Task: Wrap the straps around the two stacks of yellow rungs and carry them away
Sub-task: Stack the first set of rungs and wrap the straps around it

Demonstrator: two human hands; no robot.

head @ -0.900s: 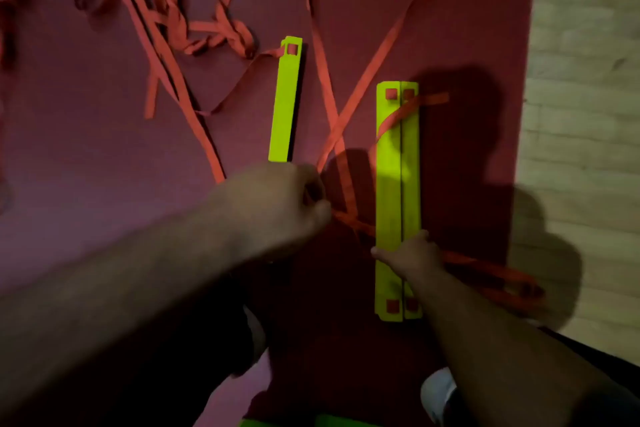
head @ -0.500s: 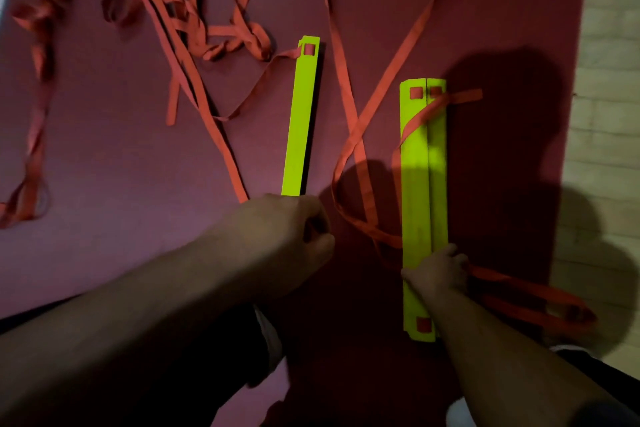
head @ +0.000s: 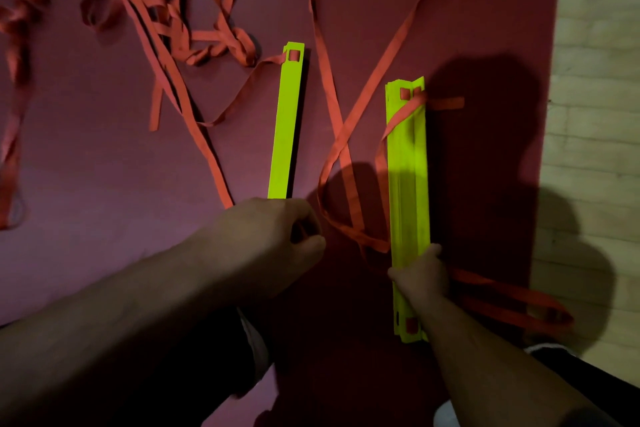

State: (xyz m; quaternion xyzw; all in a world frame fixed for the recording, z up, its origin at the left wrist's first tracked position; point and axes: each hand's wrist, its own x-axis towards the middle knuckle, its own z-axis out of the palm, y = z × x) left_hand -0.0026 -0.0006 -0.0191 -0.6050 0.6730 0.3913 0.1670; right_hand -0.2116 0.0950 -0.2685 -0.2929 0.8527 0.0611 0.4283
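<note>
Yellow rungs of the right stack (head: 408,166) lie lengthwise on a dark red mat (head: 104,166), and the right hand (head: 419,276) grips that stack close to its near end, fingers curled over the top. Just right of this hand, two flat loops of strap (head: 512,302) trail across the mat towards the wooden floor (head: 595,114). A little farther out, the left hand (head: 273,236) is balled over the near end of the left stack (head: 285,121). I cannot tell whether it pinches a strap, the rungs or nothing. Between the two hands a slack loop (head: 325,215) curls out from under the right stack. Beyond it, two straps cross, one band (head: 405,111) slants over the far end of the right stack, and a tangle (head: 207,31) sprawls at the far edge. The step in hand looks like binding the right stack, with few turns on so far. To do it well, pin the rungs square, draw the slack out of that loop first, then lay each turn flat and snug beside the last. Pull gently, since the tangle could snag and drag the left stack askew.
</note>
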